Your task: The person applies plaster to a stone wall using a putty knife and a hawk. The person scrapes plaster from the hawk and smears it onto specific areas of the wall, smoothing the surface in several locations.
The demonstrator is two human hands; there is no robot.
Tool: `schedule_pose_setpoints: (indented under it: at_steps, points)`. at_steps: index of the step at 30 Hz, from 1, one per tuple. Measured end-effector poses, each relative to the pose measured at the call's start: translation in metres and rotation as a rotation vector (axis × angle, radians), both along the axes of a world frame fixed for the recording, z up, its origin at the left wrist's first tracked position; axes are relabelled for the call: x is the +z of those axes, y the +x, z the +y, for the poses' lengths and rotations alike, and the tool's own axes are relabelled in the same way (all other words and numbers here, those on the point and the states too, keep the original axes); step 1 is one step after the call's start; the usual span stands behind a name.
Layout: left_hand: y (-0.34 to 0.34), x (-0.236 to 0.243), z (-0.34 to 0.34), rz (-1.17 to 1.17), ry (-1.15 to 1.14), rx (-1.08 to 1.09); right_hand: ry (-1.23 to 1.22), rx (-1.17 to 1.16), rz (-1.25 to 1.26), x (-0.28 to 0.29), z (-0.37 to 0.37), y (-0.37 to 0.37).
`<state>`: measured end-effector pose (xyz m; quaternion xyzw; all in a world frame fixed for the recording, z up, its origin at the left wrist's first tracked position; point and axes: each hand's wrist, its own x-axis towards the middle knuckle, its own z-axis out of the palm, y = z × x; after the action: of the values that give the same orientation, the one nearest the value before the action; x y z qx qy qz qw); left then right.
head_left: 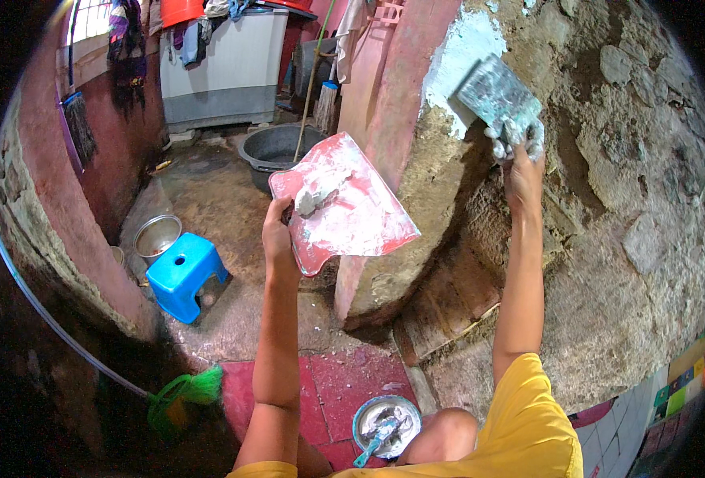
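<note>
My left hand (279, 225) grips the edge of a red plastic board (375, 215) smeared with white paste, with a grey lump of paste (314, 197) on it. At the upper right, my paste-covered right hand (516, 143) holds a flat, rectangular trowel (496, 92) at the rough wall (607, 151), over a freshly whitened patch (456, 48). Below me, by my knee, a round container (404, 436) holds white paste and a teal-handled tool (380, 438).
A blue plastic stool (193, 256) and a metal bowl (157, 237) stand at left. A dark tub (261, 143), a mop (327, 99) and a white appliance (217, 72) are behind. A green broom head (205, 381) lies near the bottom left. The pink wall edge (384, 119) rises centrally.
</note>
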<state>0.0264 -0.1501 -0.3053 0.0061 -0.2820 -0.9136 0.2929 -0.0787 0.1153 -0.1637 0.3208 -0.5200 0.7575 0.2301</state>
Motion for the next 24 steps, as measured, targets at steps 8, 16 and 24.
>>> schedule_pose_setpoints:
  at_steps: [8, 16, 24]
  points:
    - [0.006, 0.005, 0.004, 0.029, -0.019, -0.014, 0.2, -0.327, 0.005, 0.007, -0.026, 0.014]
    - [0.009, 0.007, 0.005, -0.027, -0.044, 0.054, 0.059, -0.155, 0.087, -0.007, -0.001, -0.013]
    - [0.006, 0.005, 0.004, 0.014, -0.048, 0.022, 0.127, -0.21, 0.158, 0.001, -0.022, 0.004]
